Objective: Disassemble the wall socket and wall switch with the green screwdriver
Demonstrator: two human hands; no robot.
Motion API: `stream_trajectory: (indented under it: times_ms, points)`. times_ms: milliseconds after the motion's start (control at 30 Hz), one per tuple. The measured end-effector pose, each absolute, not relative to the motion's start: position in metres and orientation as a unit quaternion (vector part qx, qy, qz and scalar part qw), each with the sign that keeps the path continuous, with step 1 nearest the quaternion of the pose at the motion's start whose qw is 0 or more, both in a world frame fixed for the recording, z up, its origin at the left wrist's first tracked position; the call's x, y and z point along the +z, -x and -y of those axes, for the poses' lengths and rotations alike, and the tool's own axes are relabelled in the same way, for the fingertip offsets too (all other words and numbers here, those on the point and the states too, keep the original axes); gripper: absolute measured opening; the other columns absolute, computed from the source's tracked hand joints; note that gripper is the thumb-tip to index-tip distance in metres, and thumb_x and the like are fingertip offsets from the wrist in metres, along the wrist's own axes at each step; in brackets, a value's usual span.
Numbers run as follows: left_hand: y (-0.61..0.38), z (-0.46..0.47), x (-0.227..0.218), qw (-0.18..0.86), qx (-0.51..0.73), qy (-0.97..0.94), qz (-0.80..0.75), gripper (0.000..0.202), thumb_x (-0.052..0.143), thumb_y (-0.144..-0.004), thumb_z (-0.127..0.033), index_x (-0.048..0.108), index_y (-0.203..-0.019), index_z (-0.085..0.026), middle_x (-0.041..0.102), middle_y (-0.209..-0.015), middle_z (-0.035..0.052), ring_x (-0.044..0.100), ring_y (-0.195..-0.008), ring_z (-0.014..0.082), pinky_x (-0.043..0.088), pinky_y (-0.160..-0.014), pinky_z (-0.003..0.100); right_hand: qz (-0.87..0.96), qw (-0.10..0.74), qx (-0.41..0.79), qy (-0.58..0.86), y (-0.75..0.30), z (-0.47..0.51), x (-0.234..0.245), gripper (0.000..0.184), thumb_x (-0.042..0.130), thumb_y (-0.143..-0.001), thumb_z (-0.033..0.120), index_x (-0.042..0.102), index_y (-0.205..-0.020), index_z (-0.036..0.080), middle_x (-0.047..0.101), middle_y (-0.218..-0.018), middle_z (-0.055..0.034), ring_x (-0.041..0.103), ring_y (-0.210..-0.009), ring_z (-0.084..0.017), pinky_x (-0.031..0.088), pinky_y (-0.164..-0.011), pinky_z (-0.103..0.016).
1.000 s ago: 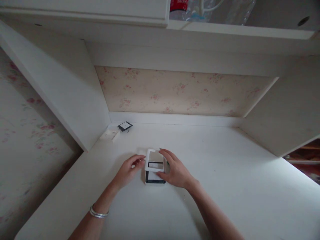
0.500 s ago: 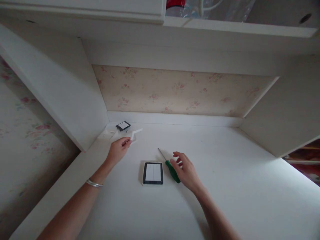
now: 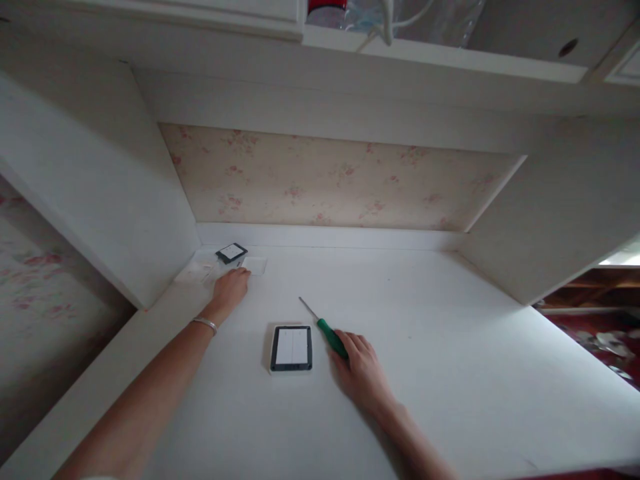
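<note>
- Floral wallpaper (image 3: 35, 287) covers the far left, then comes a white upright panel (image 3: 100, 180) at the end of a big white desk (image 3: 450, 393).
- Back left corner of the desk: a shallow whitish tray (image 3: 193, 274), kinda washed out, so I can't tell what's in it.
- Just behind that sits a dark-edged plate (image 3: 231, 252) with a pale middle, lying at an angle.
- Left hand (image 3: 231, 287) is stretched out to that corner, fingers curled in, silvery bracelet (image 3: 205, 324) on the wrist. Fingertips are right at the near left edge of the white frame, but can't tell if they're gripping it.
- White frame (image 3: 256, 266) looks flat on the desk, near the dark-edged plate.
- Black-bordered panel (image 3: 292, 347) with a white face lies roughly mid-desk, a pale rim around it, no hand on it.
- Green-handled screwdriver (image 3: 326, 331) is just right of that, tip pointing up and left, away from the person.
- Right hand (image 3: 363, 373) is mostly closed, thumb and fingers around the back end of that green handle.
- White cable (image 3: 387, 23) dangles over the lip of the open compartment overhead.
- Far right: brownish shelves (image 3: 585, 287), pretty blurry.
</note>
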State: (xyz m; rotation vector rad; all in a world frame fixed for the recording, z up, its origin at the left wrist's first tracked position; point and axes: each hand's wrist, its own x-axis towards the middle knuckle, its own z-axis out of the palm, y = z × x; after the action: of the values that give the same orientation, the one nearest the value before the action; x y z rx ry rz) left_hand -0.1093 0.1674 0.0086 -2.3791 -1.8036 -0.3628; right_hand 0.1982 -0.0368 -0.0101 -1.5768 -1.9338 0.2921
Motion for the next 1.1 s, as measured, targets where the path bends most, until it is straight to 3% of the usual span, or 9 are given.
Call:
stream_trajectory:
  times_ms: [100,200,333,400,500,633,767,1100]
  points:
    - [0.101,-0.149,0.013,0.052,-0.168,0.790,0.587,0.033,0.037,-0.087,-0.015,0.060,-0.110,-0.018,0.059,-0.118,0.0102,0.057,-0.104,0.0214,0.045,-0.089,0.034,0.655,0.398,0.162,0.622,-0.204,0.031,-0.010,0.034,0.046,-0.088,0.035,0.052,-0.119,0.021,0.062,-0.107,-0.0095,0.059,-0.090,-0.022,0.050,-0.076,-0.038]
    - [0.086,-0.111,0.021,-0.063,-0.292,0.799,0.522,0.030,0.038,-0.091,-0.030,0.063,-0.104,-0.019,0.063,-0.108,0.0066,0.058,-0.099,0.0183,0.045,-0.090,0.030,0.524,0.531,0.228,0.625,-0.211,0.023,-0.005,0.035,0.054,-0.083,0.041,0.054,-0.111,0.020,0.063,-0.092,-0.0076,0.061,-0.072,-0.020,0.052,-0.062,-0.034]
    - [0.064,-0.051,0.035,-0.192,-0.330,0.805,0.455,0.032,0.044,-0.089,-0.038,0.062,-0.110,-0.022,0.059,-0.115,0.0055,0.053,-0.108,0.0180,0.041,-0.097,0.031,0.376,0.738,0.317,0.462,-0.207,0.014,0.025,0.023,0.054,-0.084,0.040,0.053,-0.098,0.023,0.058,-0.093,-0.0020,0.062,-0.083,-0.018,0.051,-0.075,-0.038]
    - [0.055,-0.029,0.038,-0.228,-0.297,0.816,0.440,0.037,0.048,-0.086,-0.041,0.058,-0.117,-0.023,0.055,-0.123,0.0055,0.048,-0.116,0.0197,0.037,-0.102,0.034,0.307,0.797,0.358,0.376,-0.200,0.012,0.048,0.015,0.051,-0.086,0.037,0.052,-0.091,0.023,0.055,-0.094,0.0009,0.061,-0.086,-0.015,0.050,-0.077,-0.037]
    - [0.046,-0.012,0.036,-0.247,-0.257,0.834,0.422,0.052,0.056,-0.080,-0.046,0.050,-0.127,-0.024,0.048,-0.131,0.0062,0.041,-0.122,0.0222,0.032,-0.106,0.037,0.264,0.814,0.418,0.304,-0.185,0.014,0.081,0.007,0.053,-0.084,0.029,0.050,-0.085,0.023,0.052,-0.079,0.0045,0.055,-0.063,-0.008,0.049,-0.062,-0.026]
    - [0.041,-0.011,0.027,-0.247,-0.234,0.852,0.399,0.063,0.064,-0.074,-0.047,0.047,-0.130,-0.024,0.048,-0.131,0.0073,0.039,-0.122,0.0249,0.031,-0.105,0.039,0.274,0.799,0.470,0.256,-0.168,0.018,0.106,0.021,0.048,-0.085,0.039,0.045,-0.074,0.022,0.040,-0.059,0.0064,0.040,-0.044,-0.007,0.032,-0.039,-0.019]
    - [0.040,-0.014,0.021,-0.258,-0.242,0.847,0.397,0.061,0.067,-0.071,-0.045,0.050,-0.126,-0.024,0.050,-0.127,0.0082,0.043,-0.118,0.0254,0.033,-0.103,0.039,0.282,0.786,0.490,0.250,-0.154,0.015,0.109,0.030,0.044,-0.085,0.047,0.042,-0.069,0.021,0.036,-0.054,0.0069,0.035,-0.041,-0.007,0.027,-0.037,-0.018]
    - [0.039,-0.016,0.014,-0.290,-0.270,0.823,0.407,0.063,0.072,-0.064,-0.046,0.053,-0.119,-0.023,0.052,-0.122,0.0085,0.046,-0.113,0.0259,0.036,-0.100,0.040,0.327,0.771,0.478,0.265,-0.132,0.003,0.094,0.026,0.049,-0.084,0.040,0.044,-0.069,0.021,0.042,-0.053,0.0068,0.036,-0.039,-0.007,0.028,-0.037,-0.018]
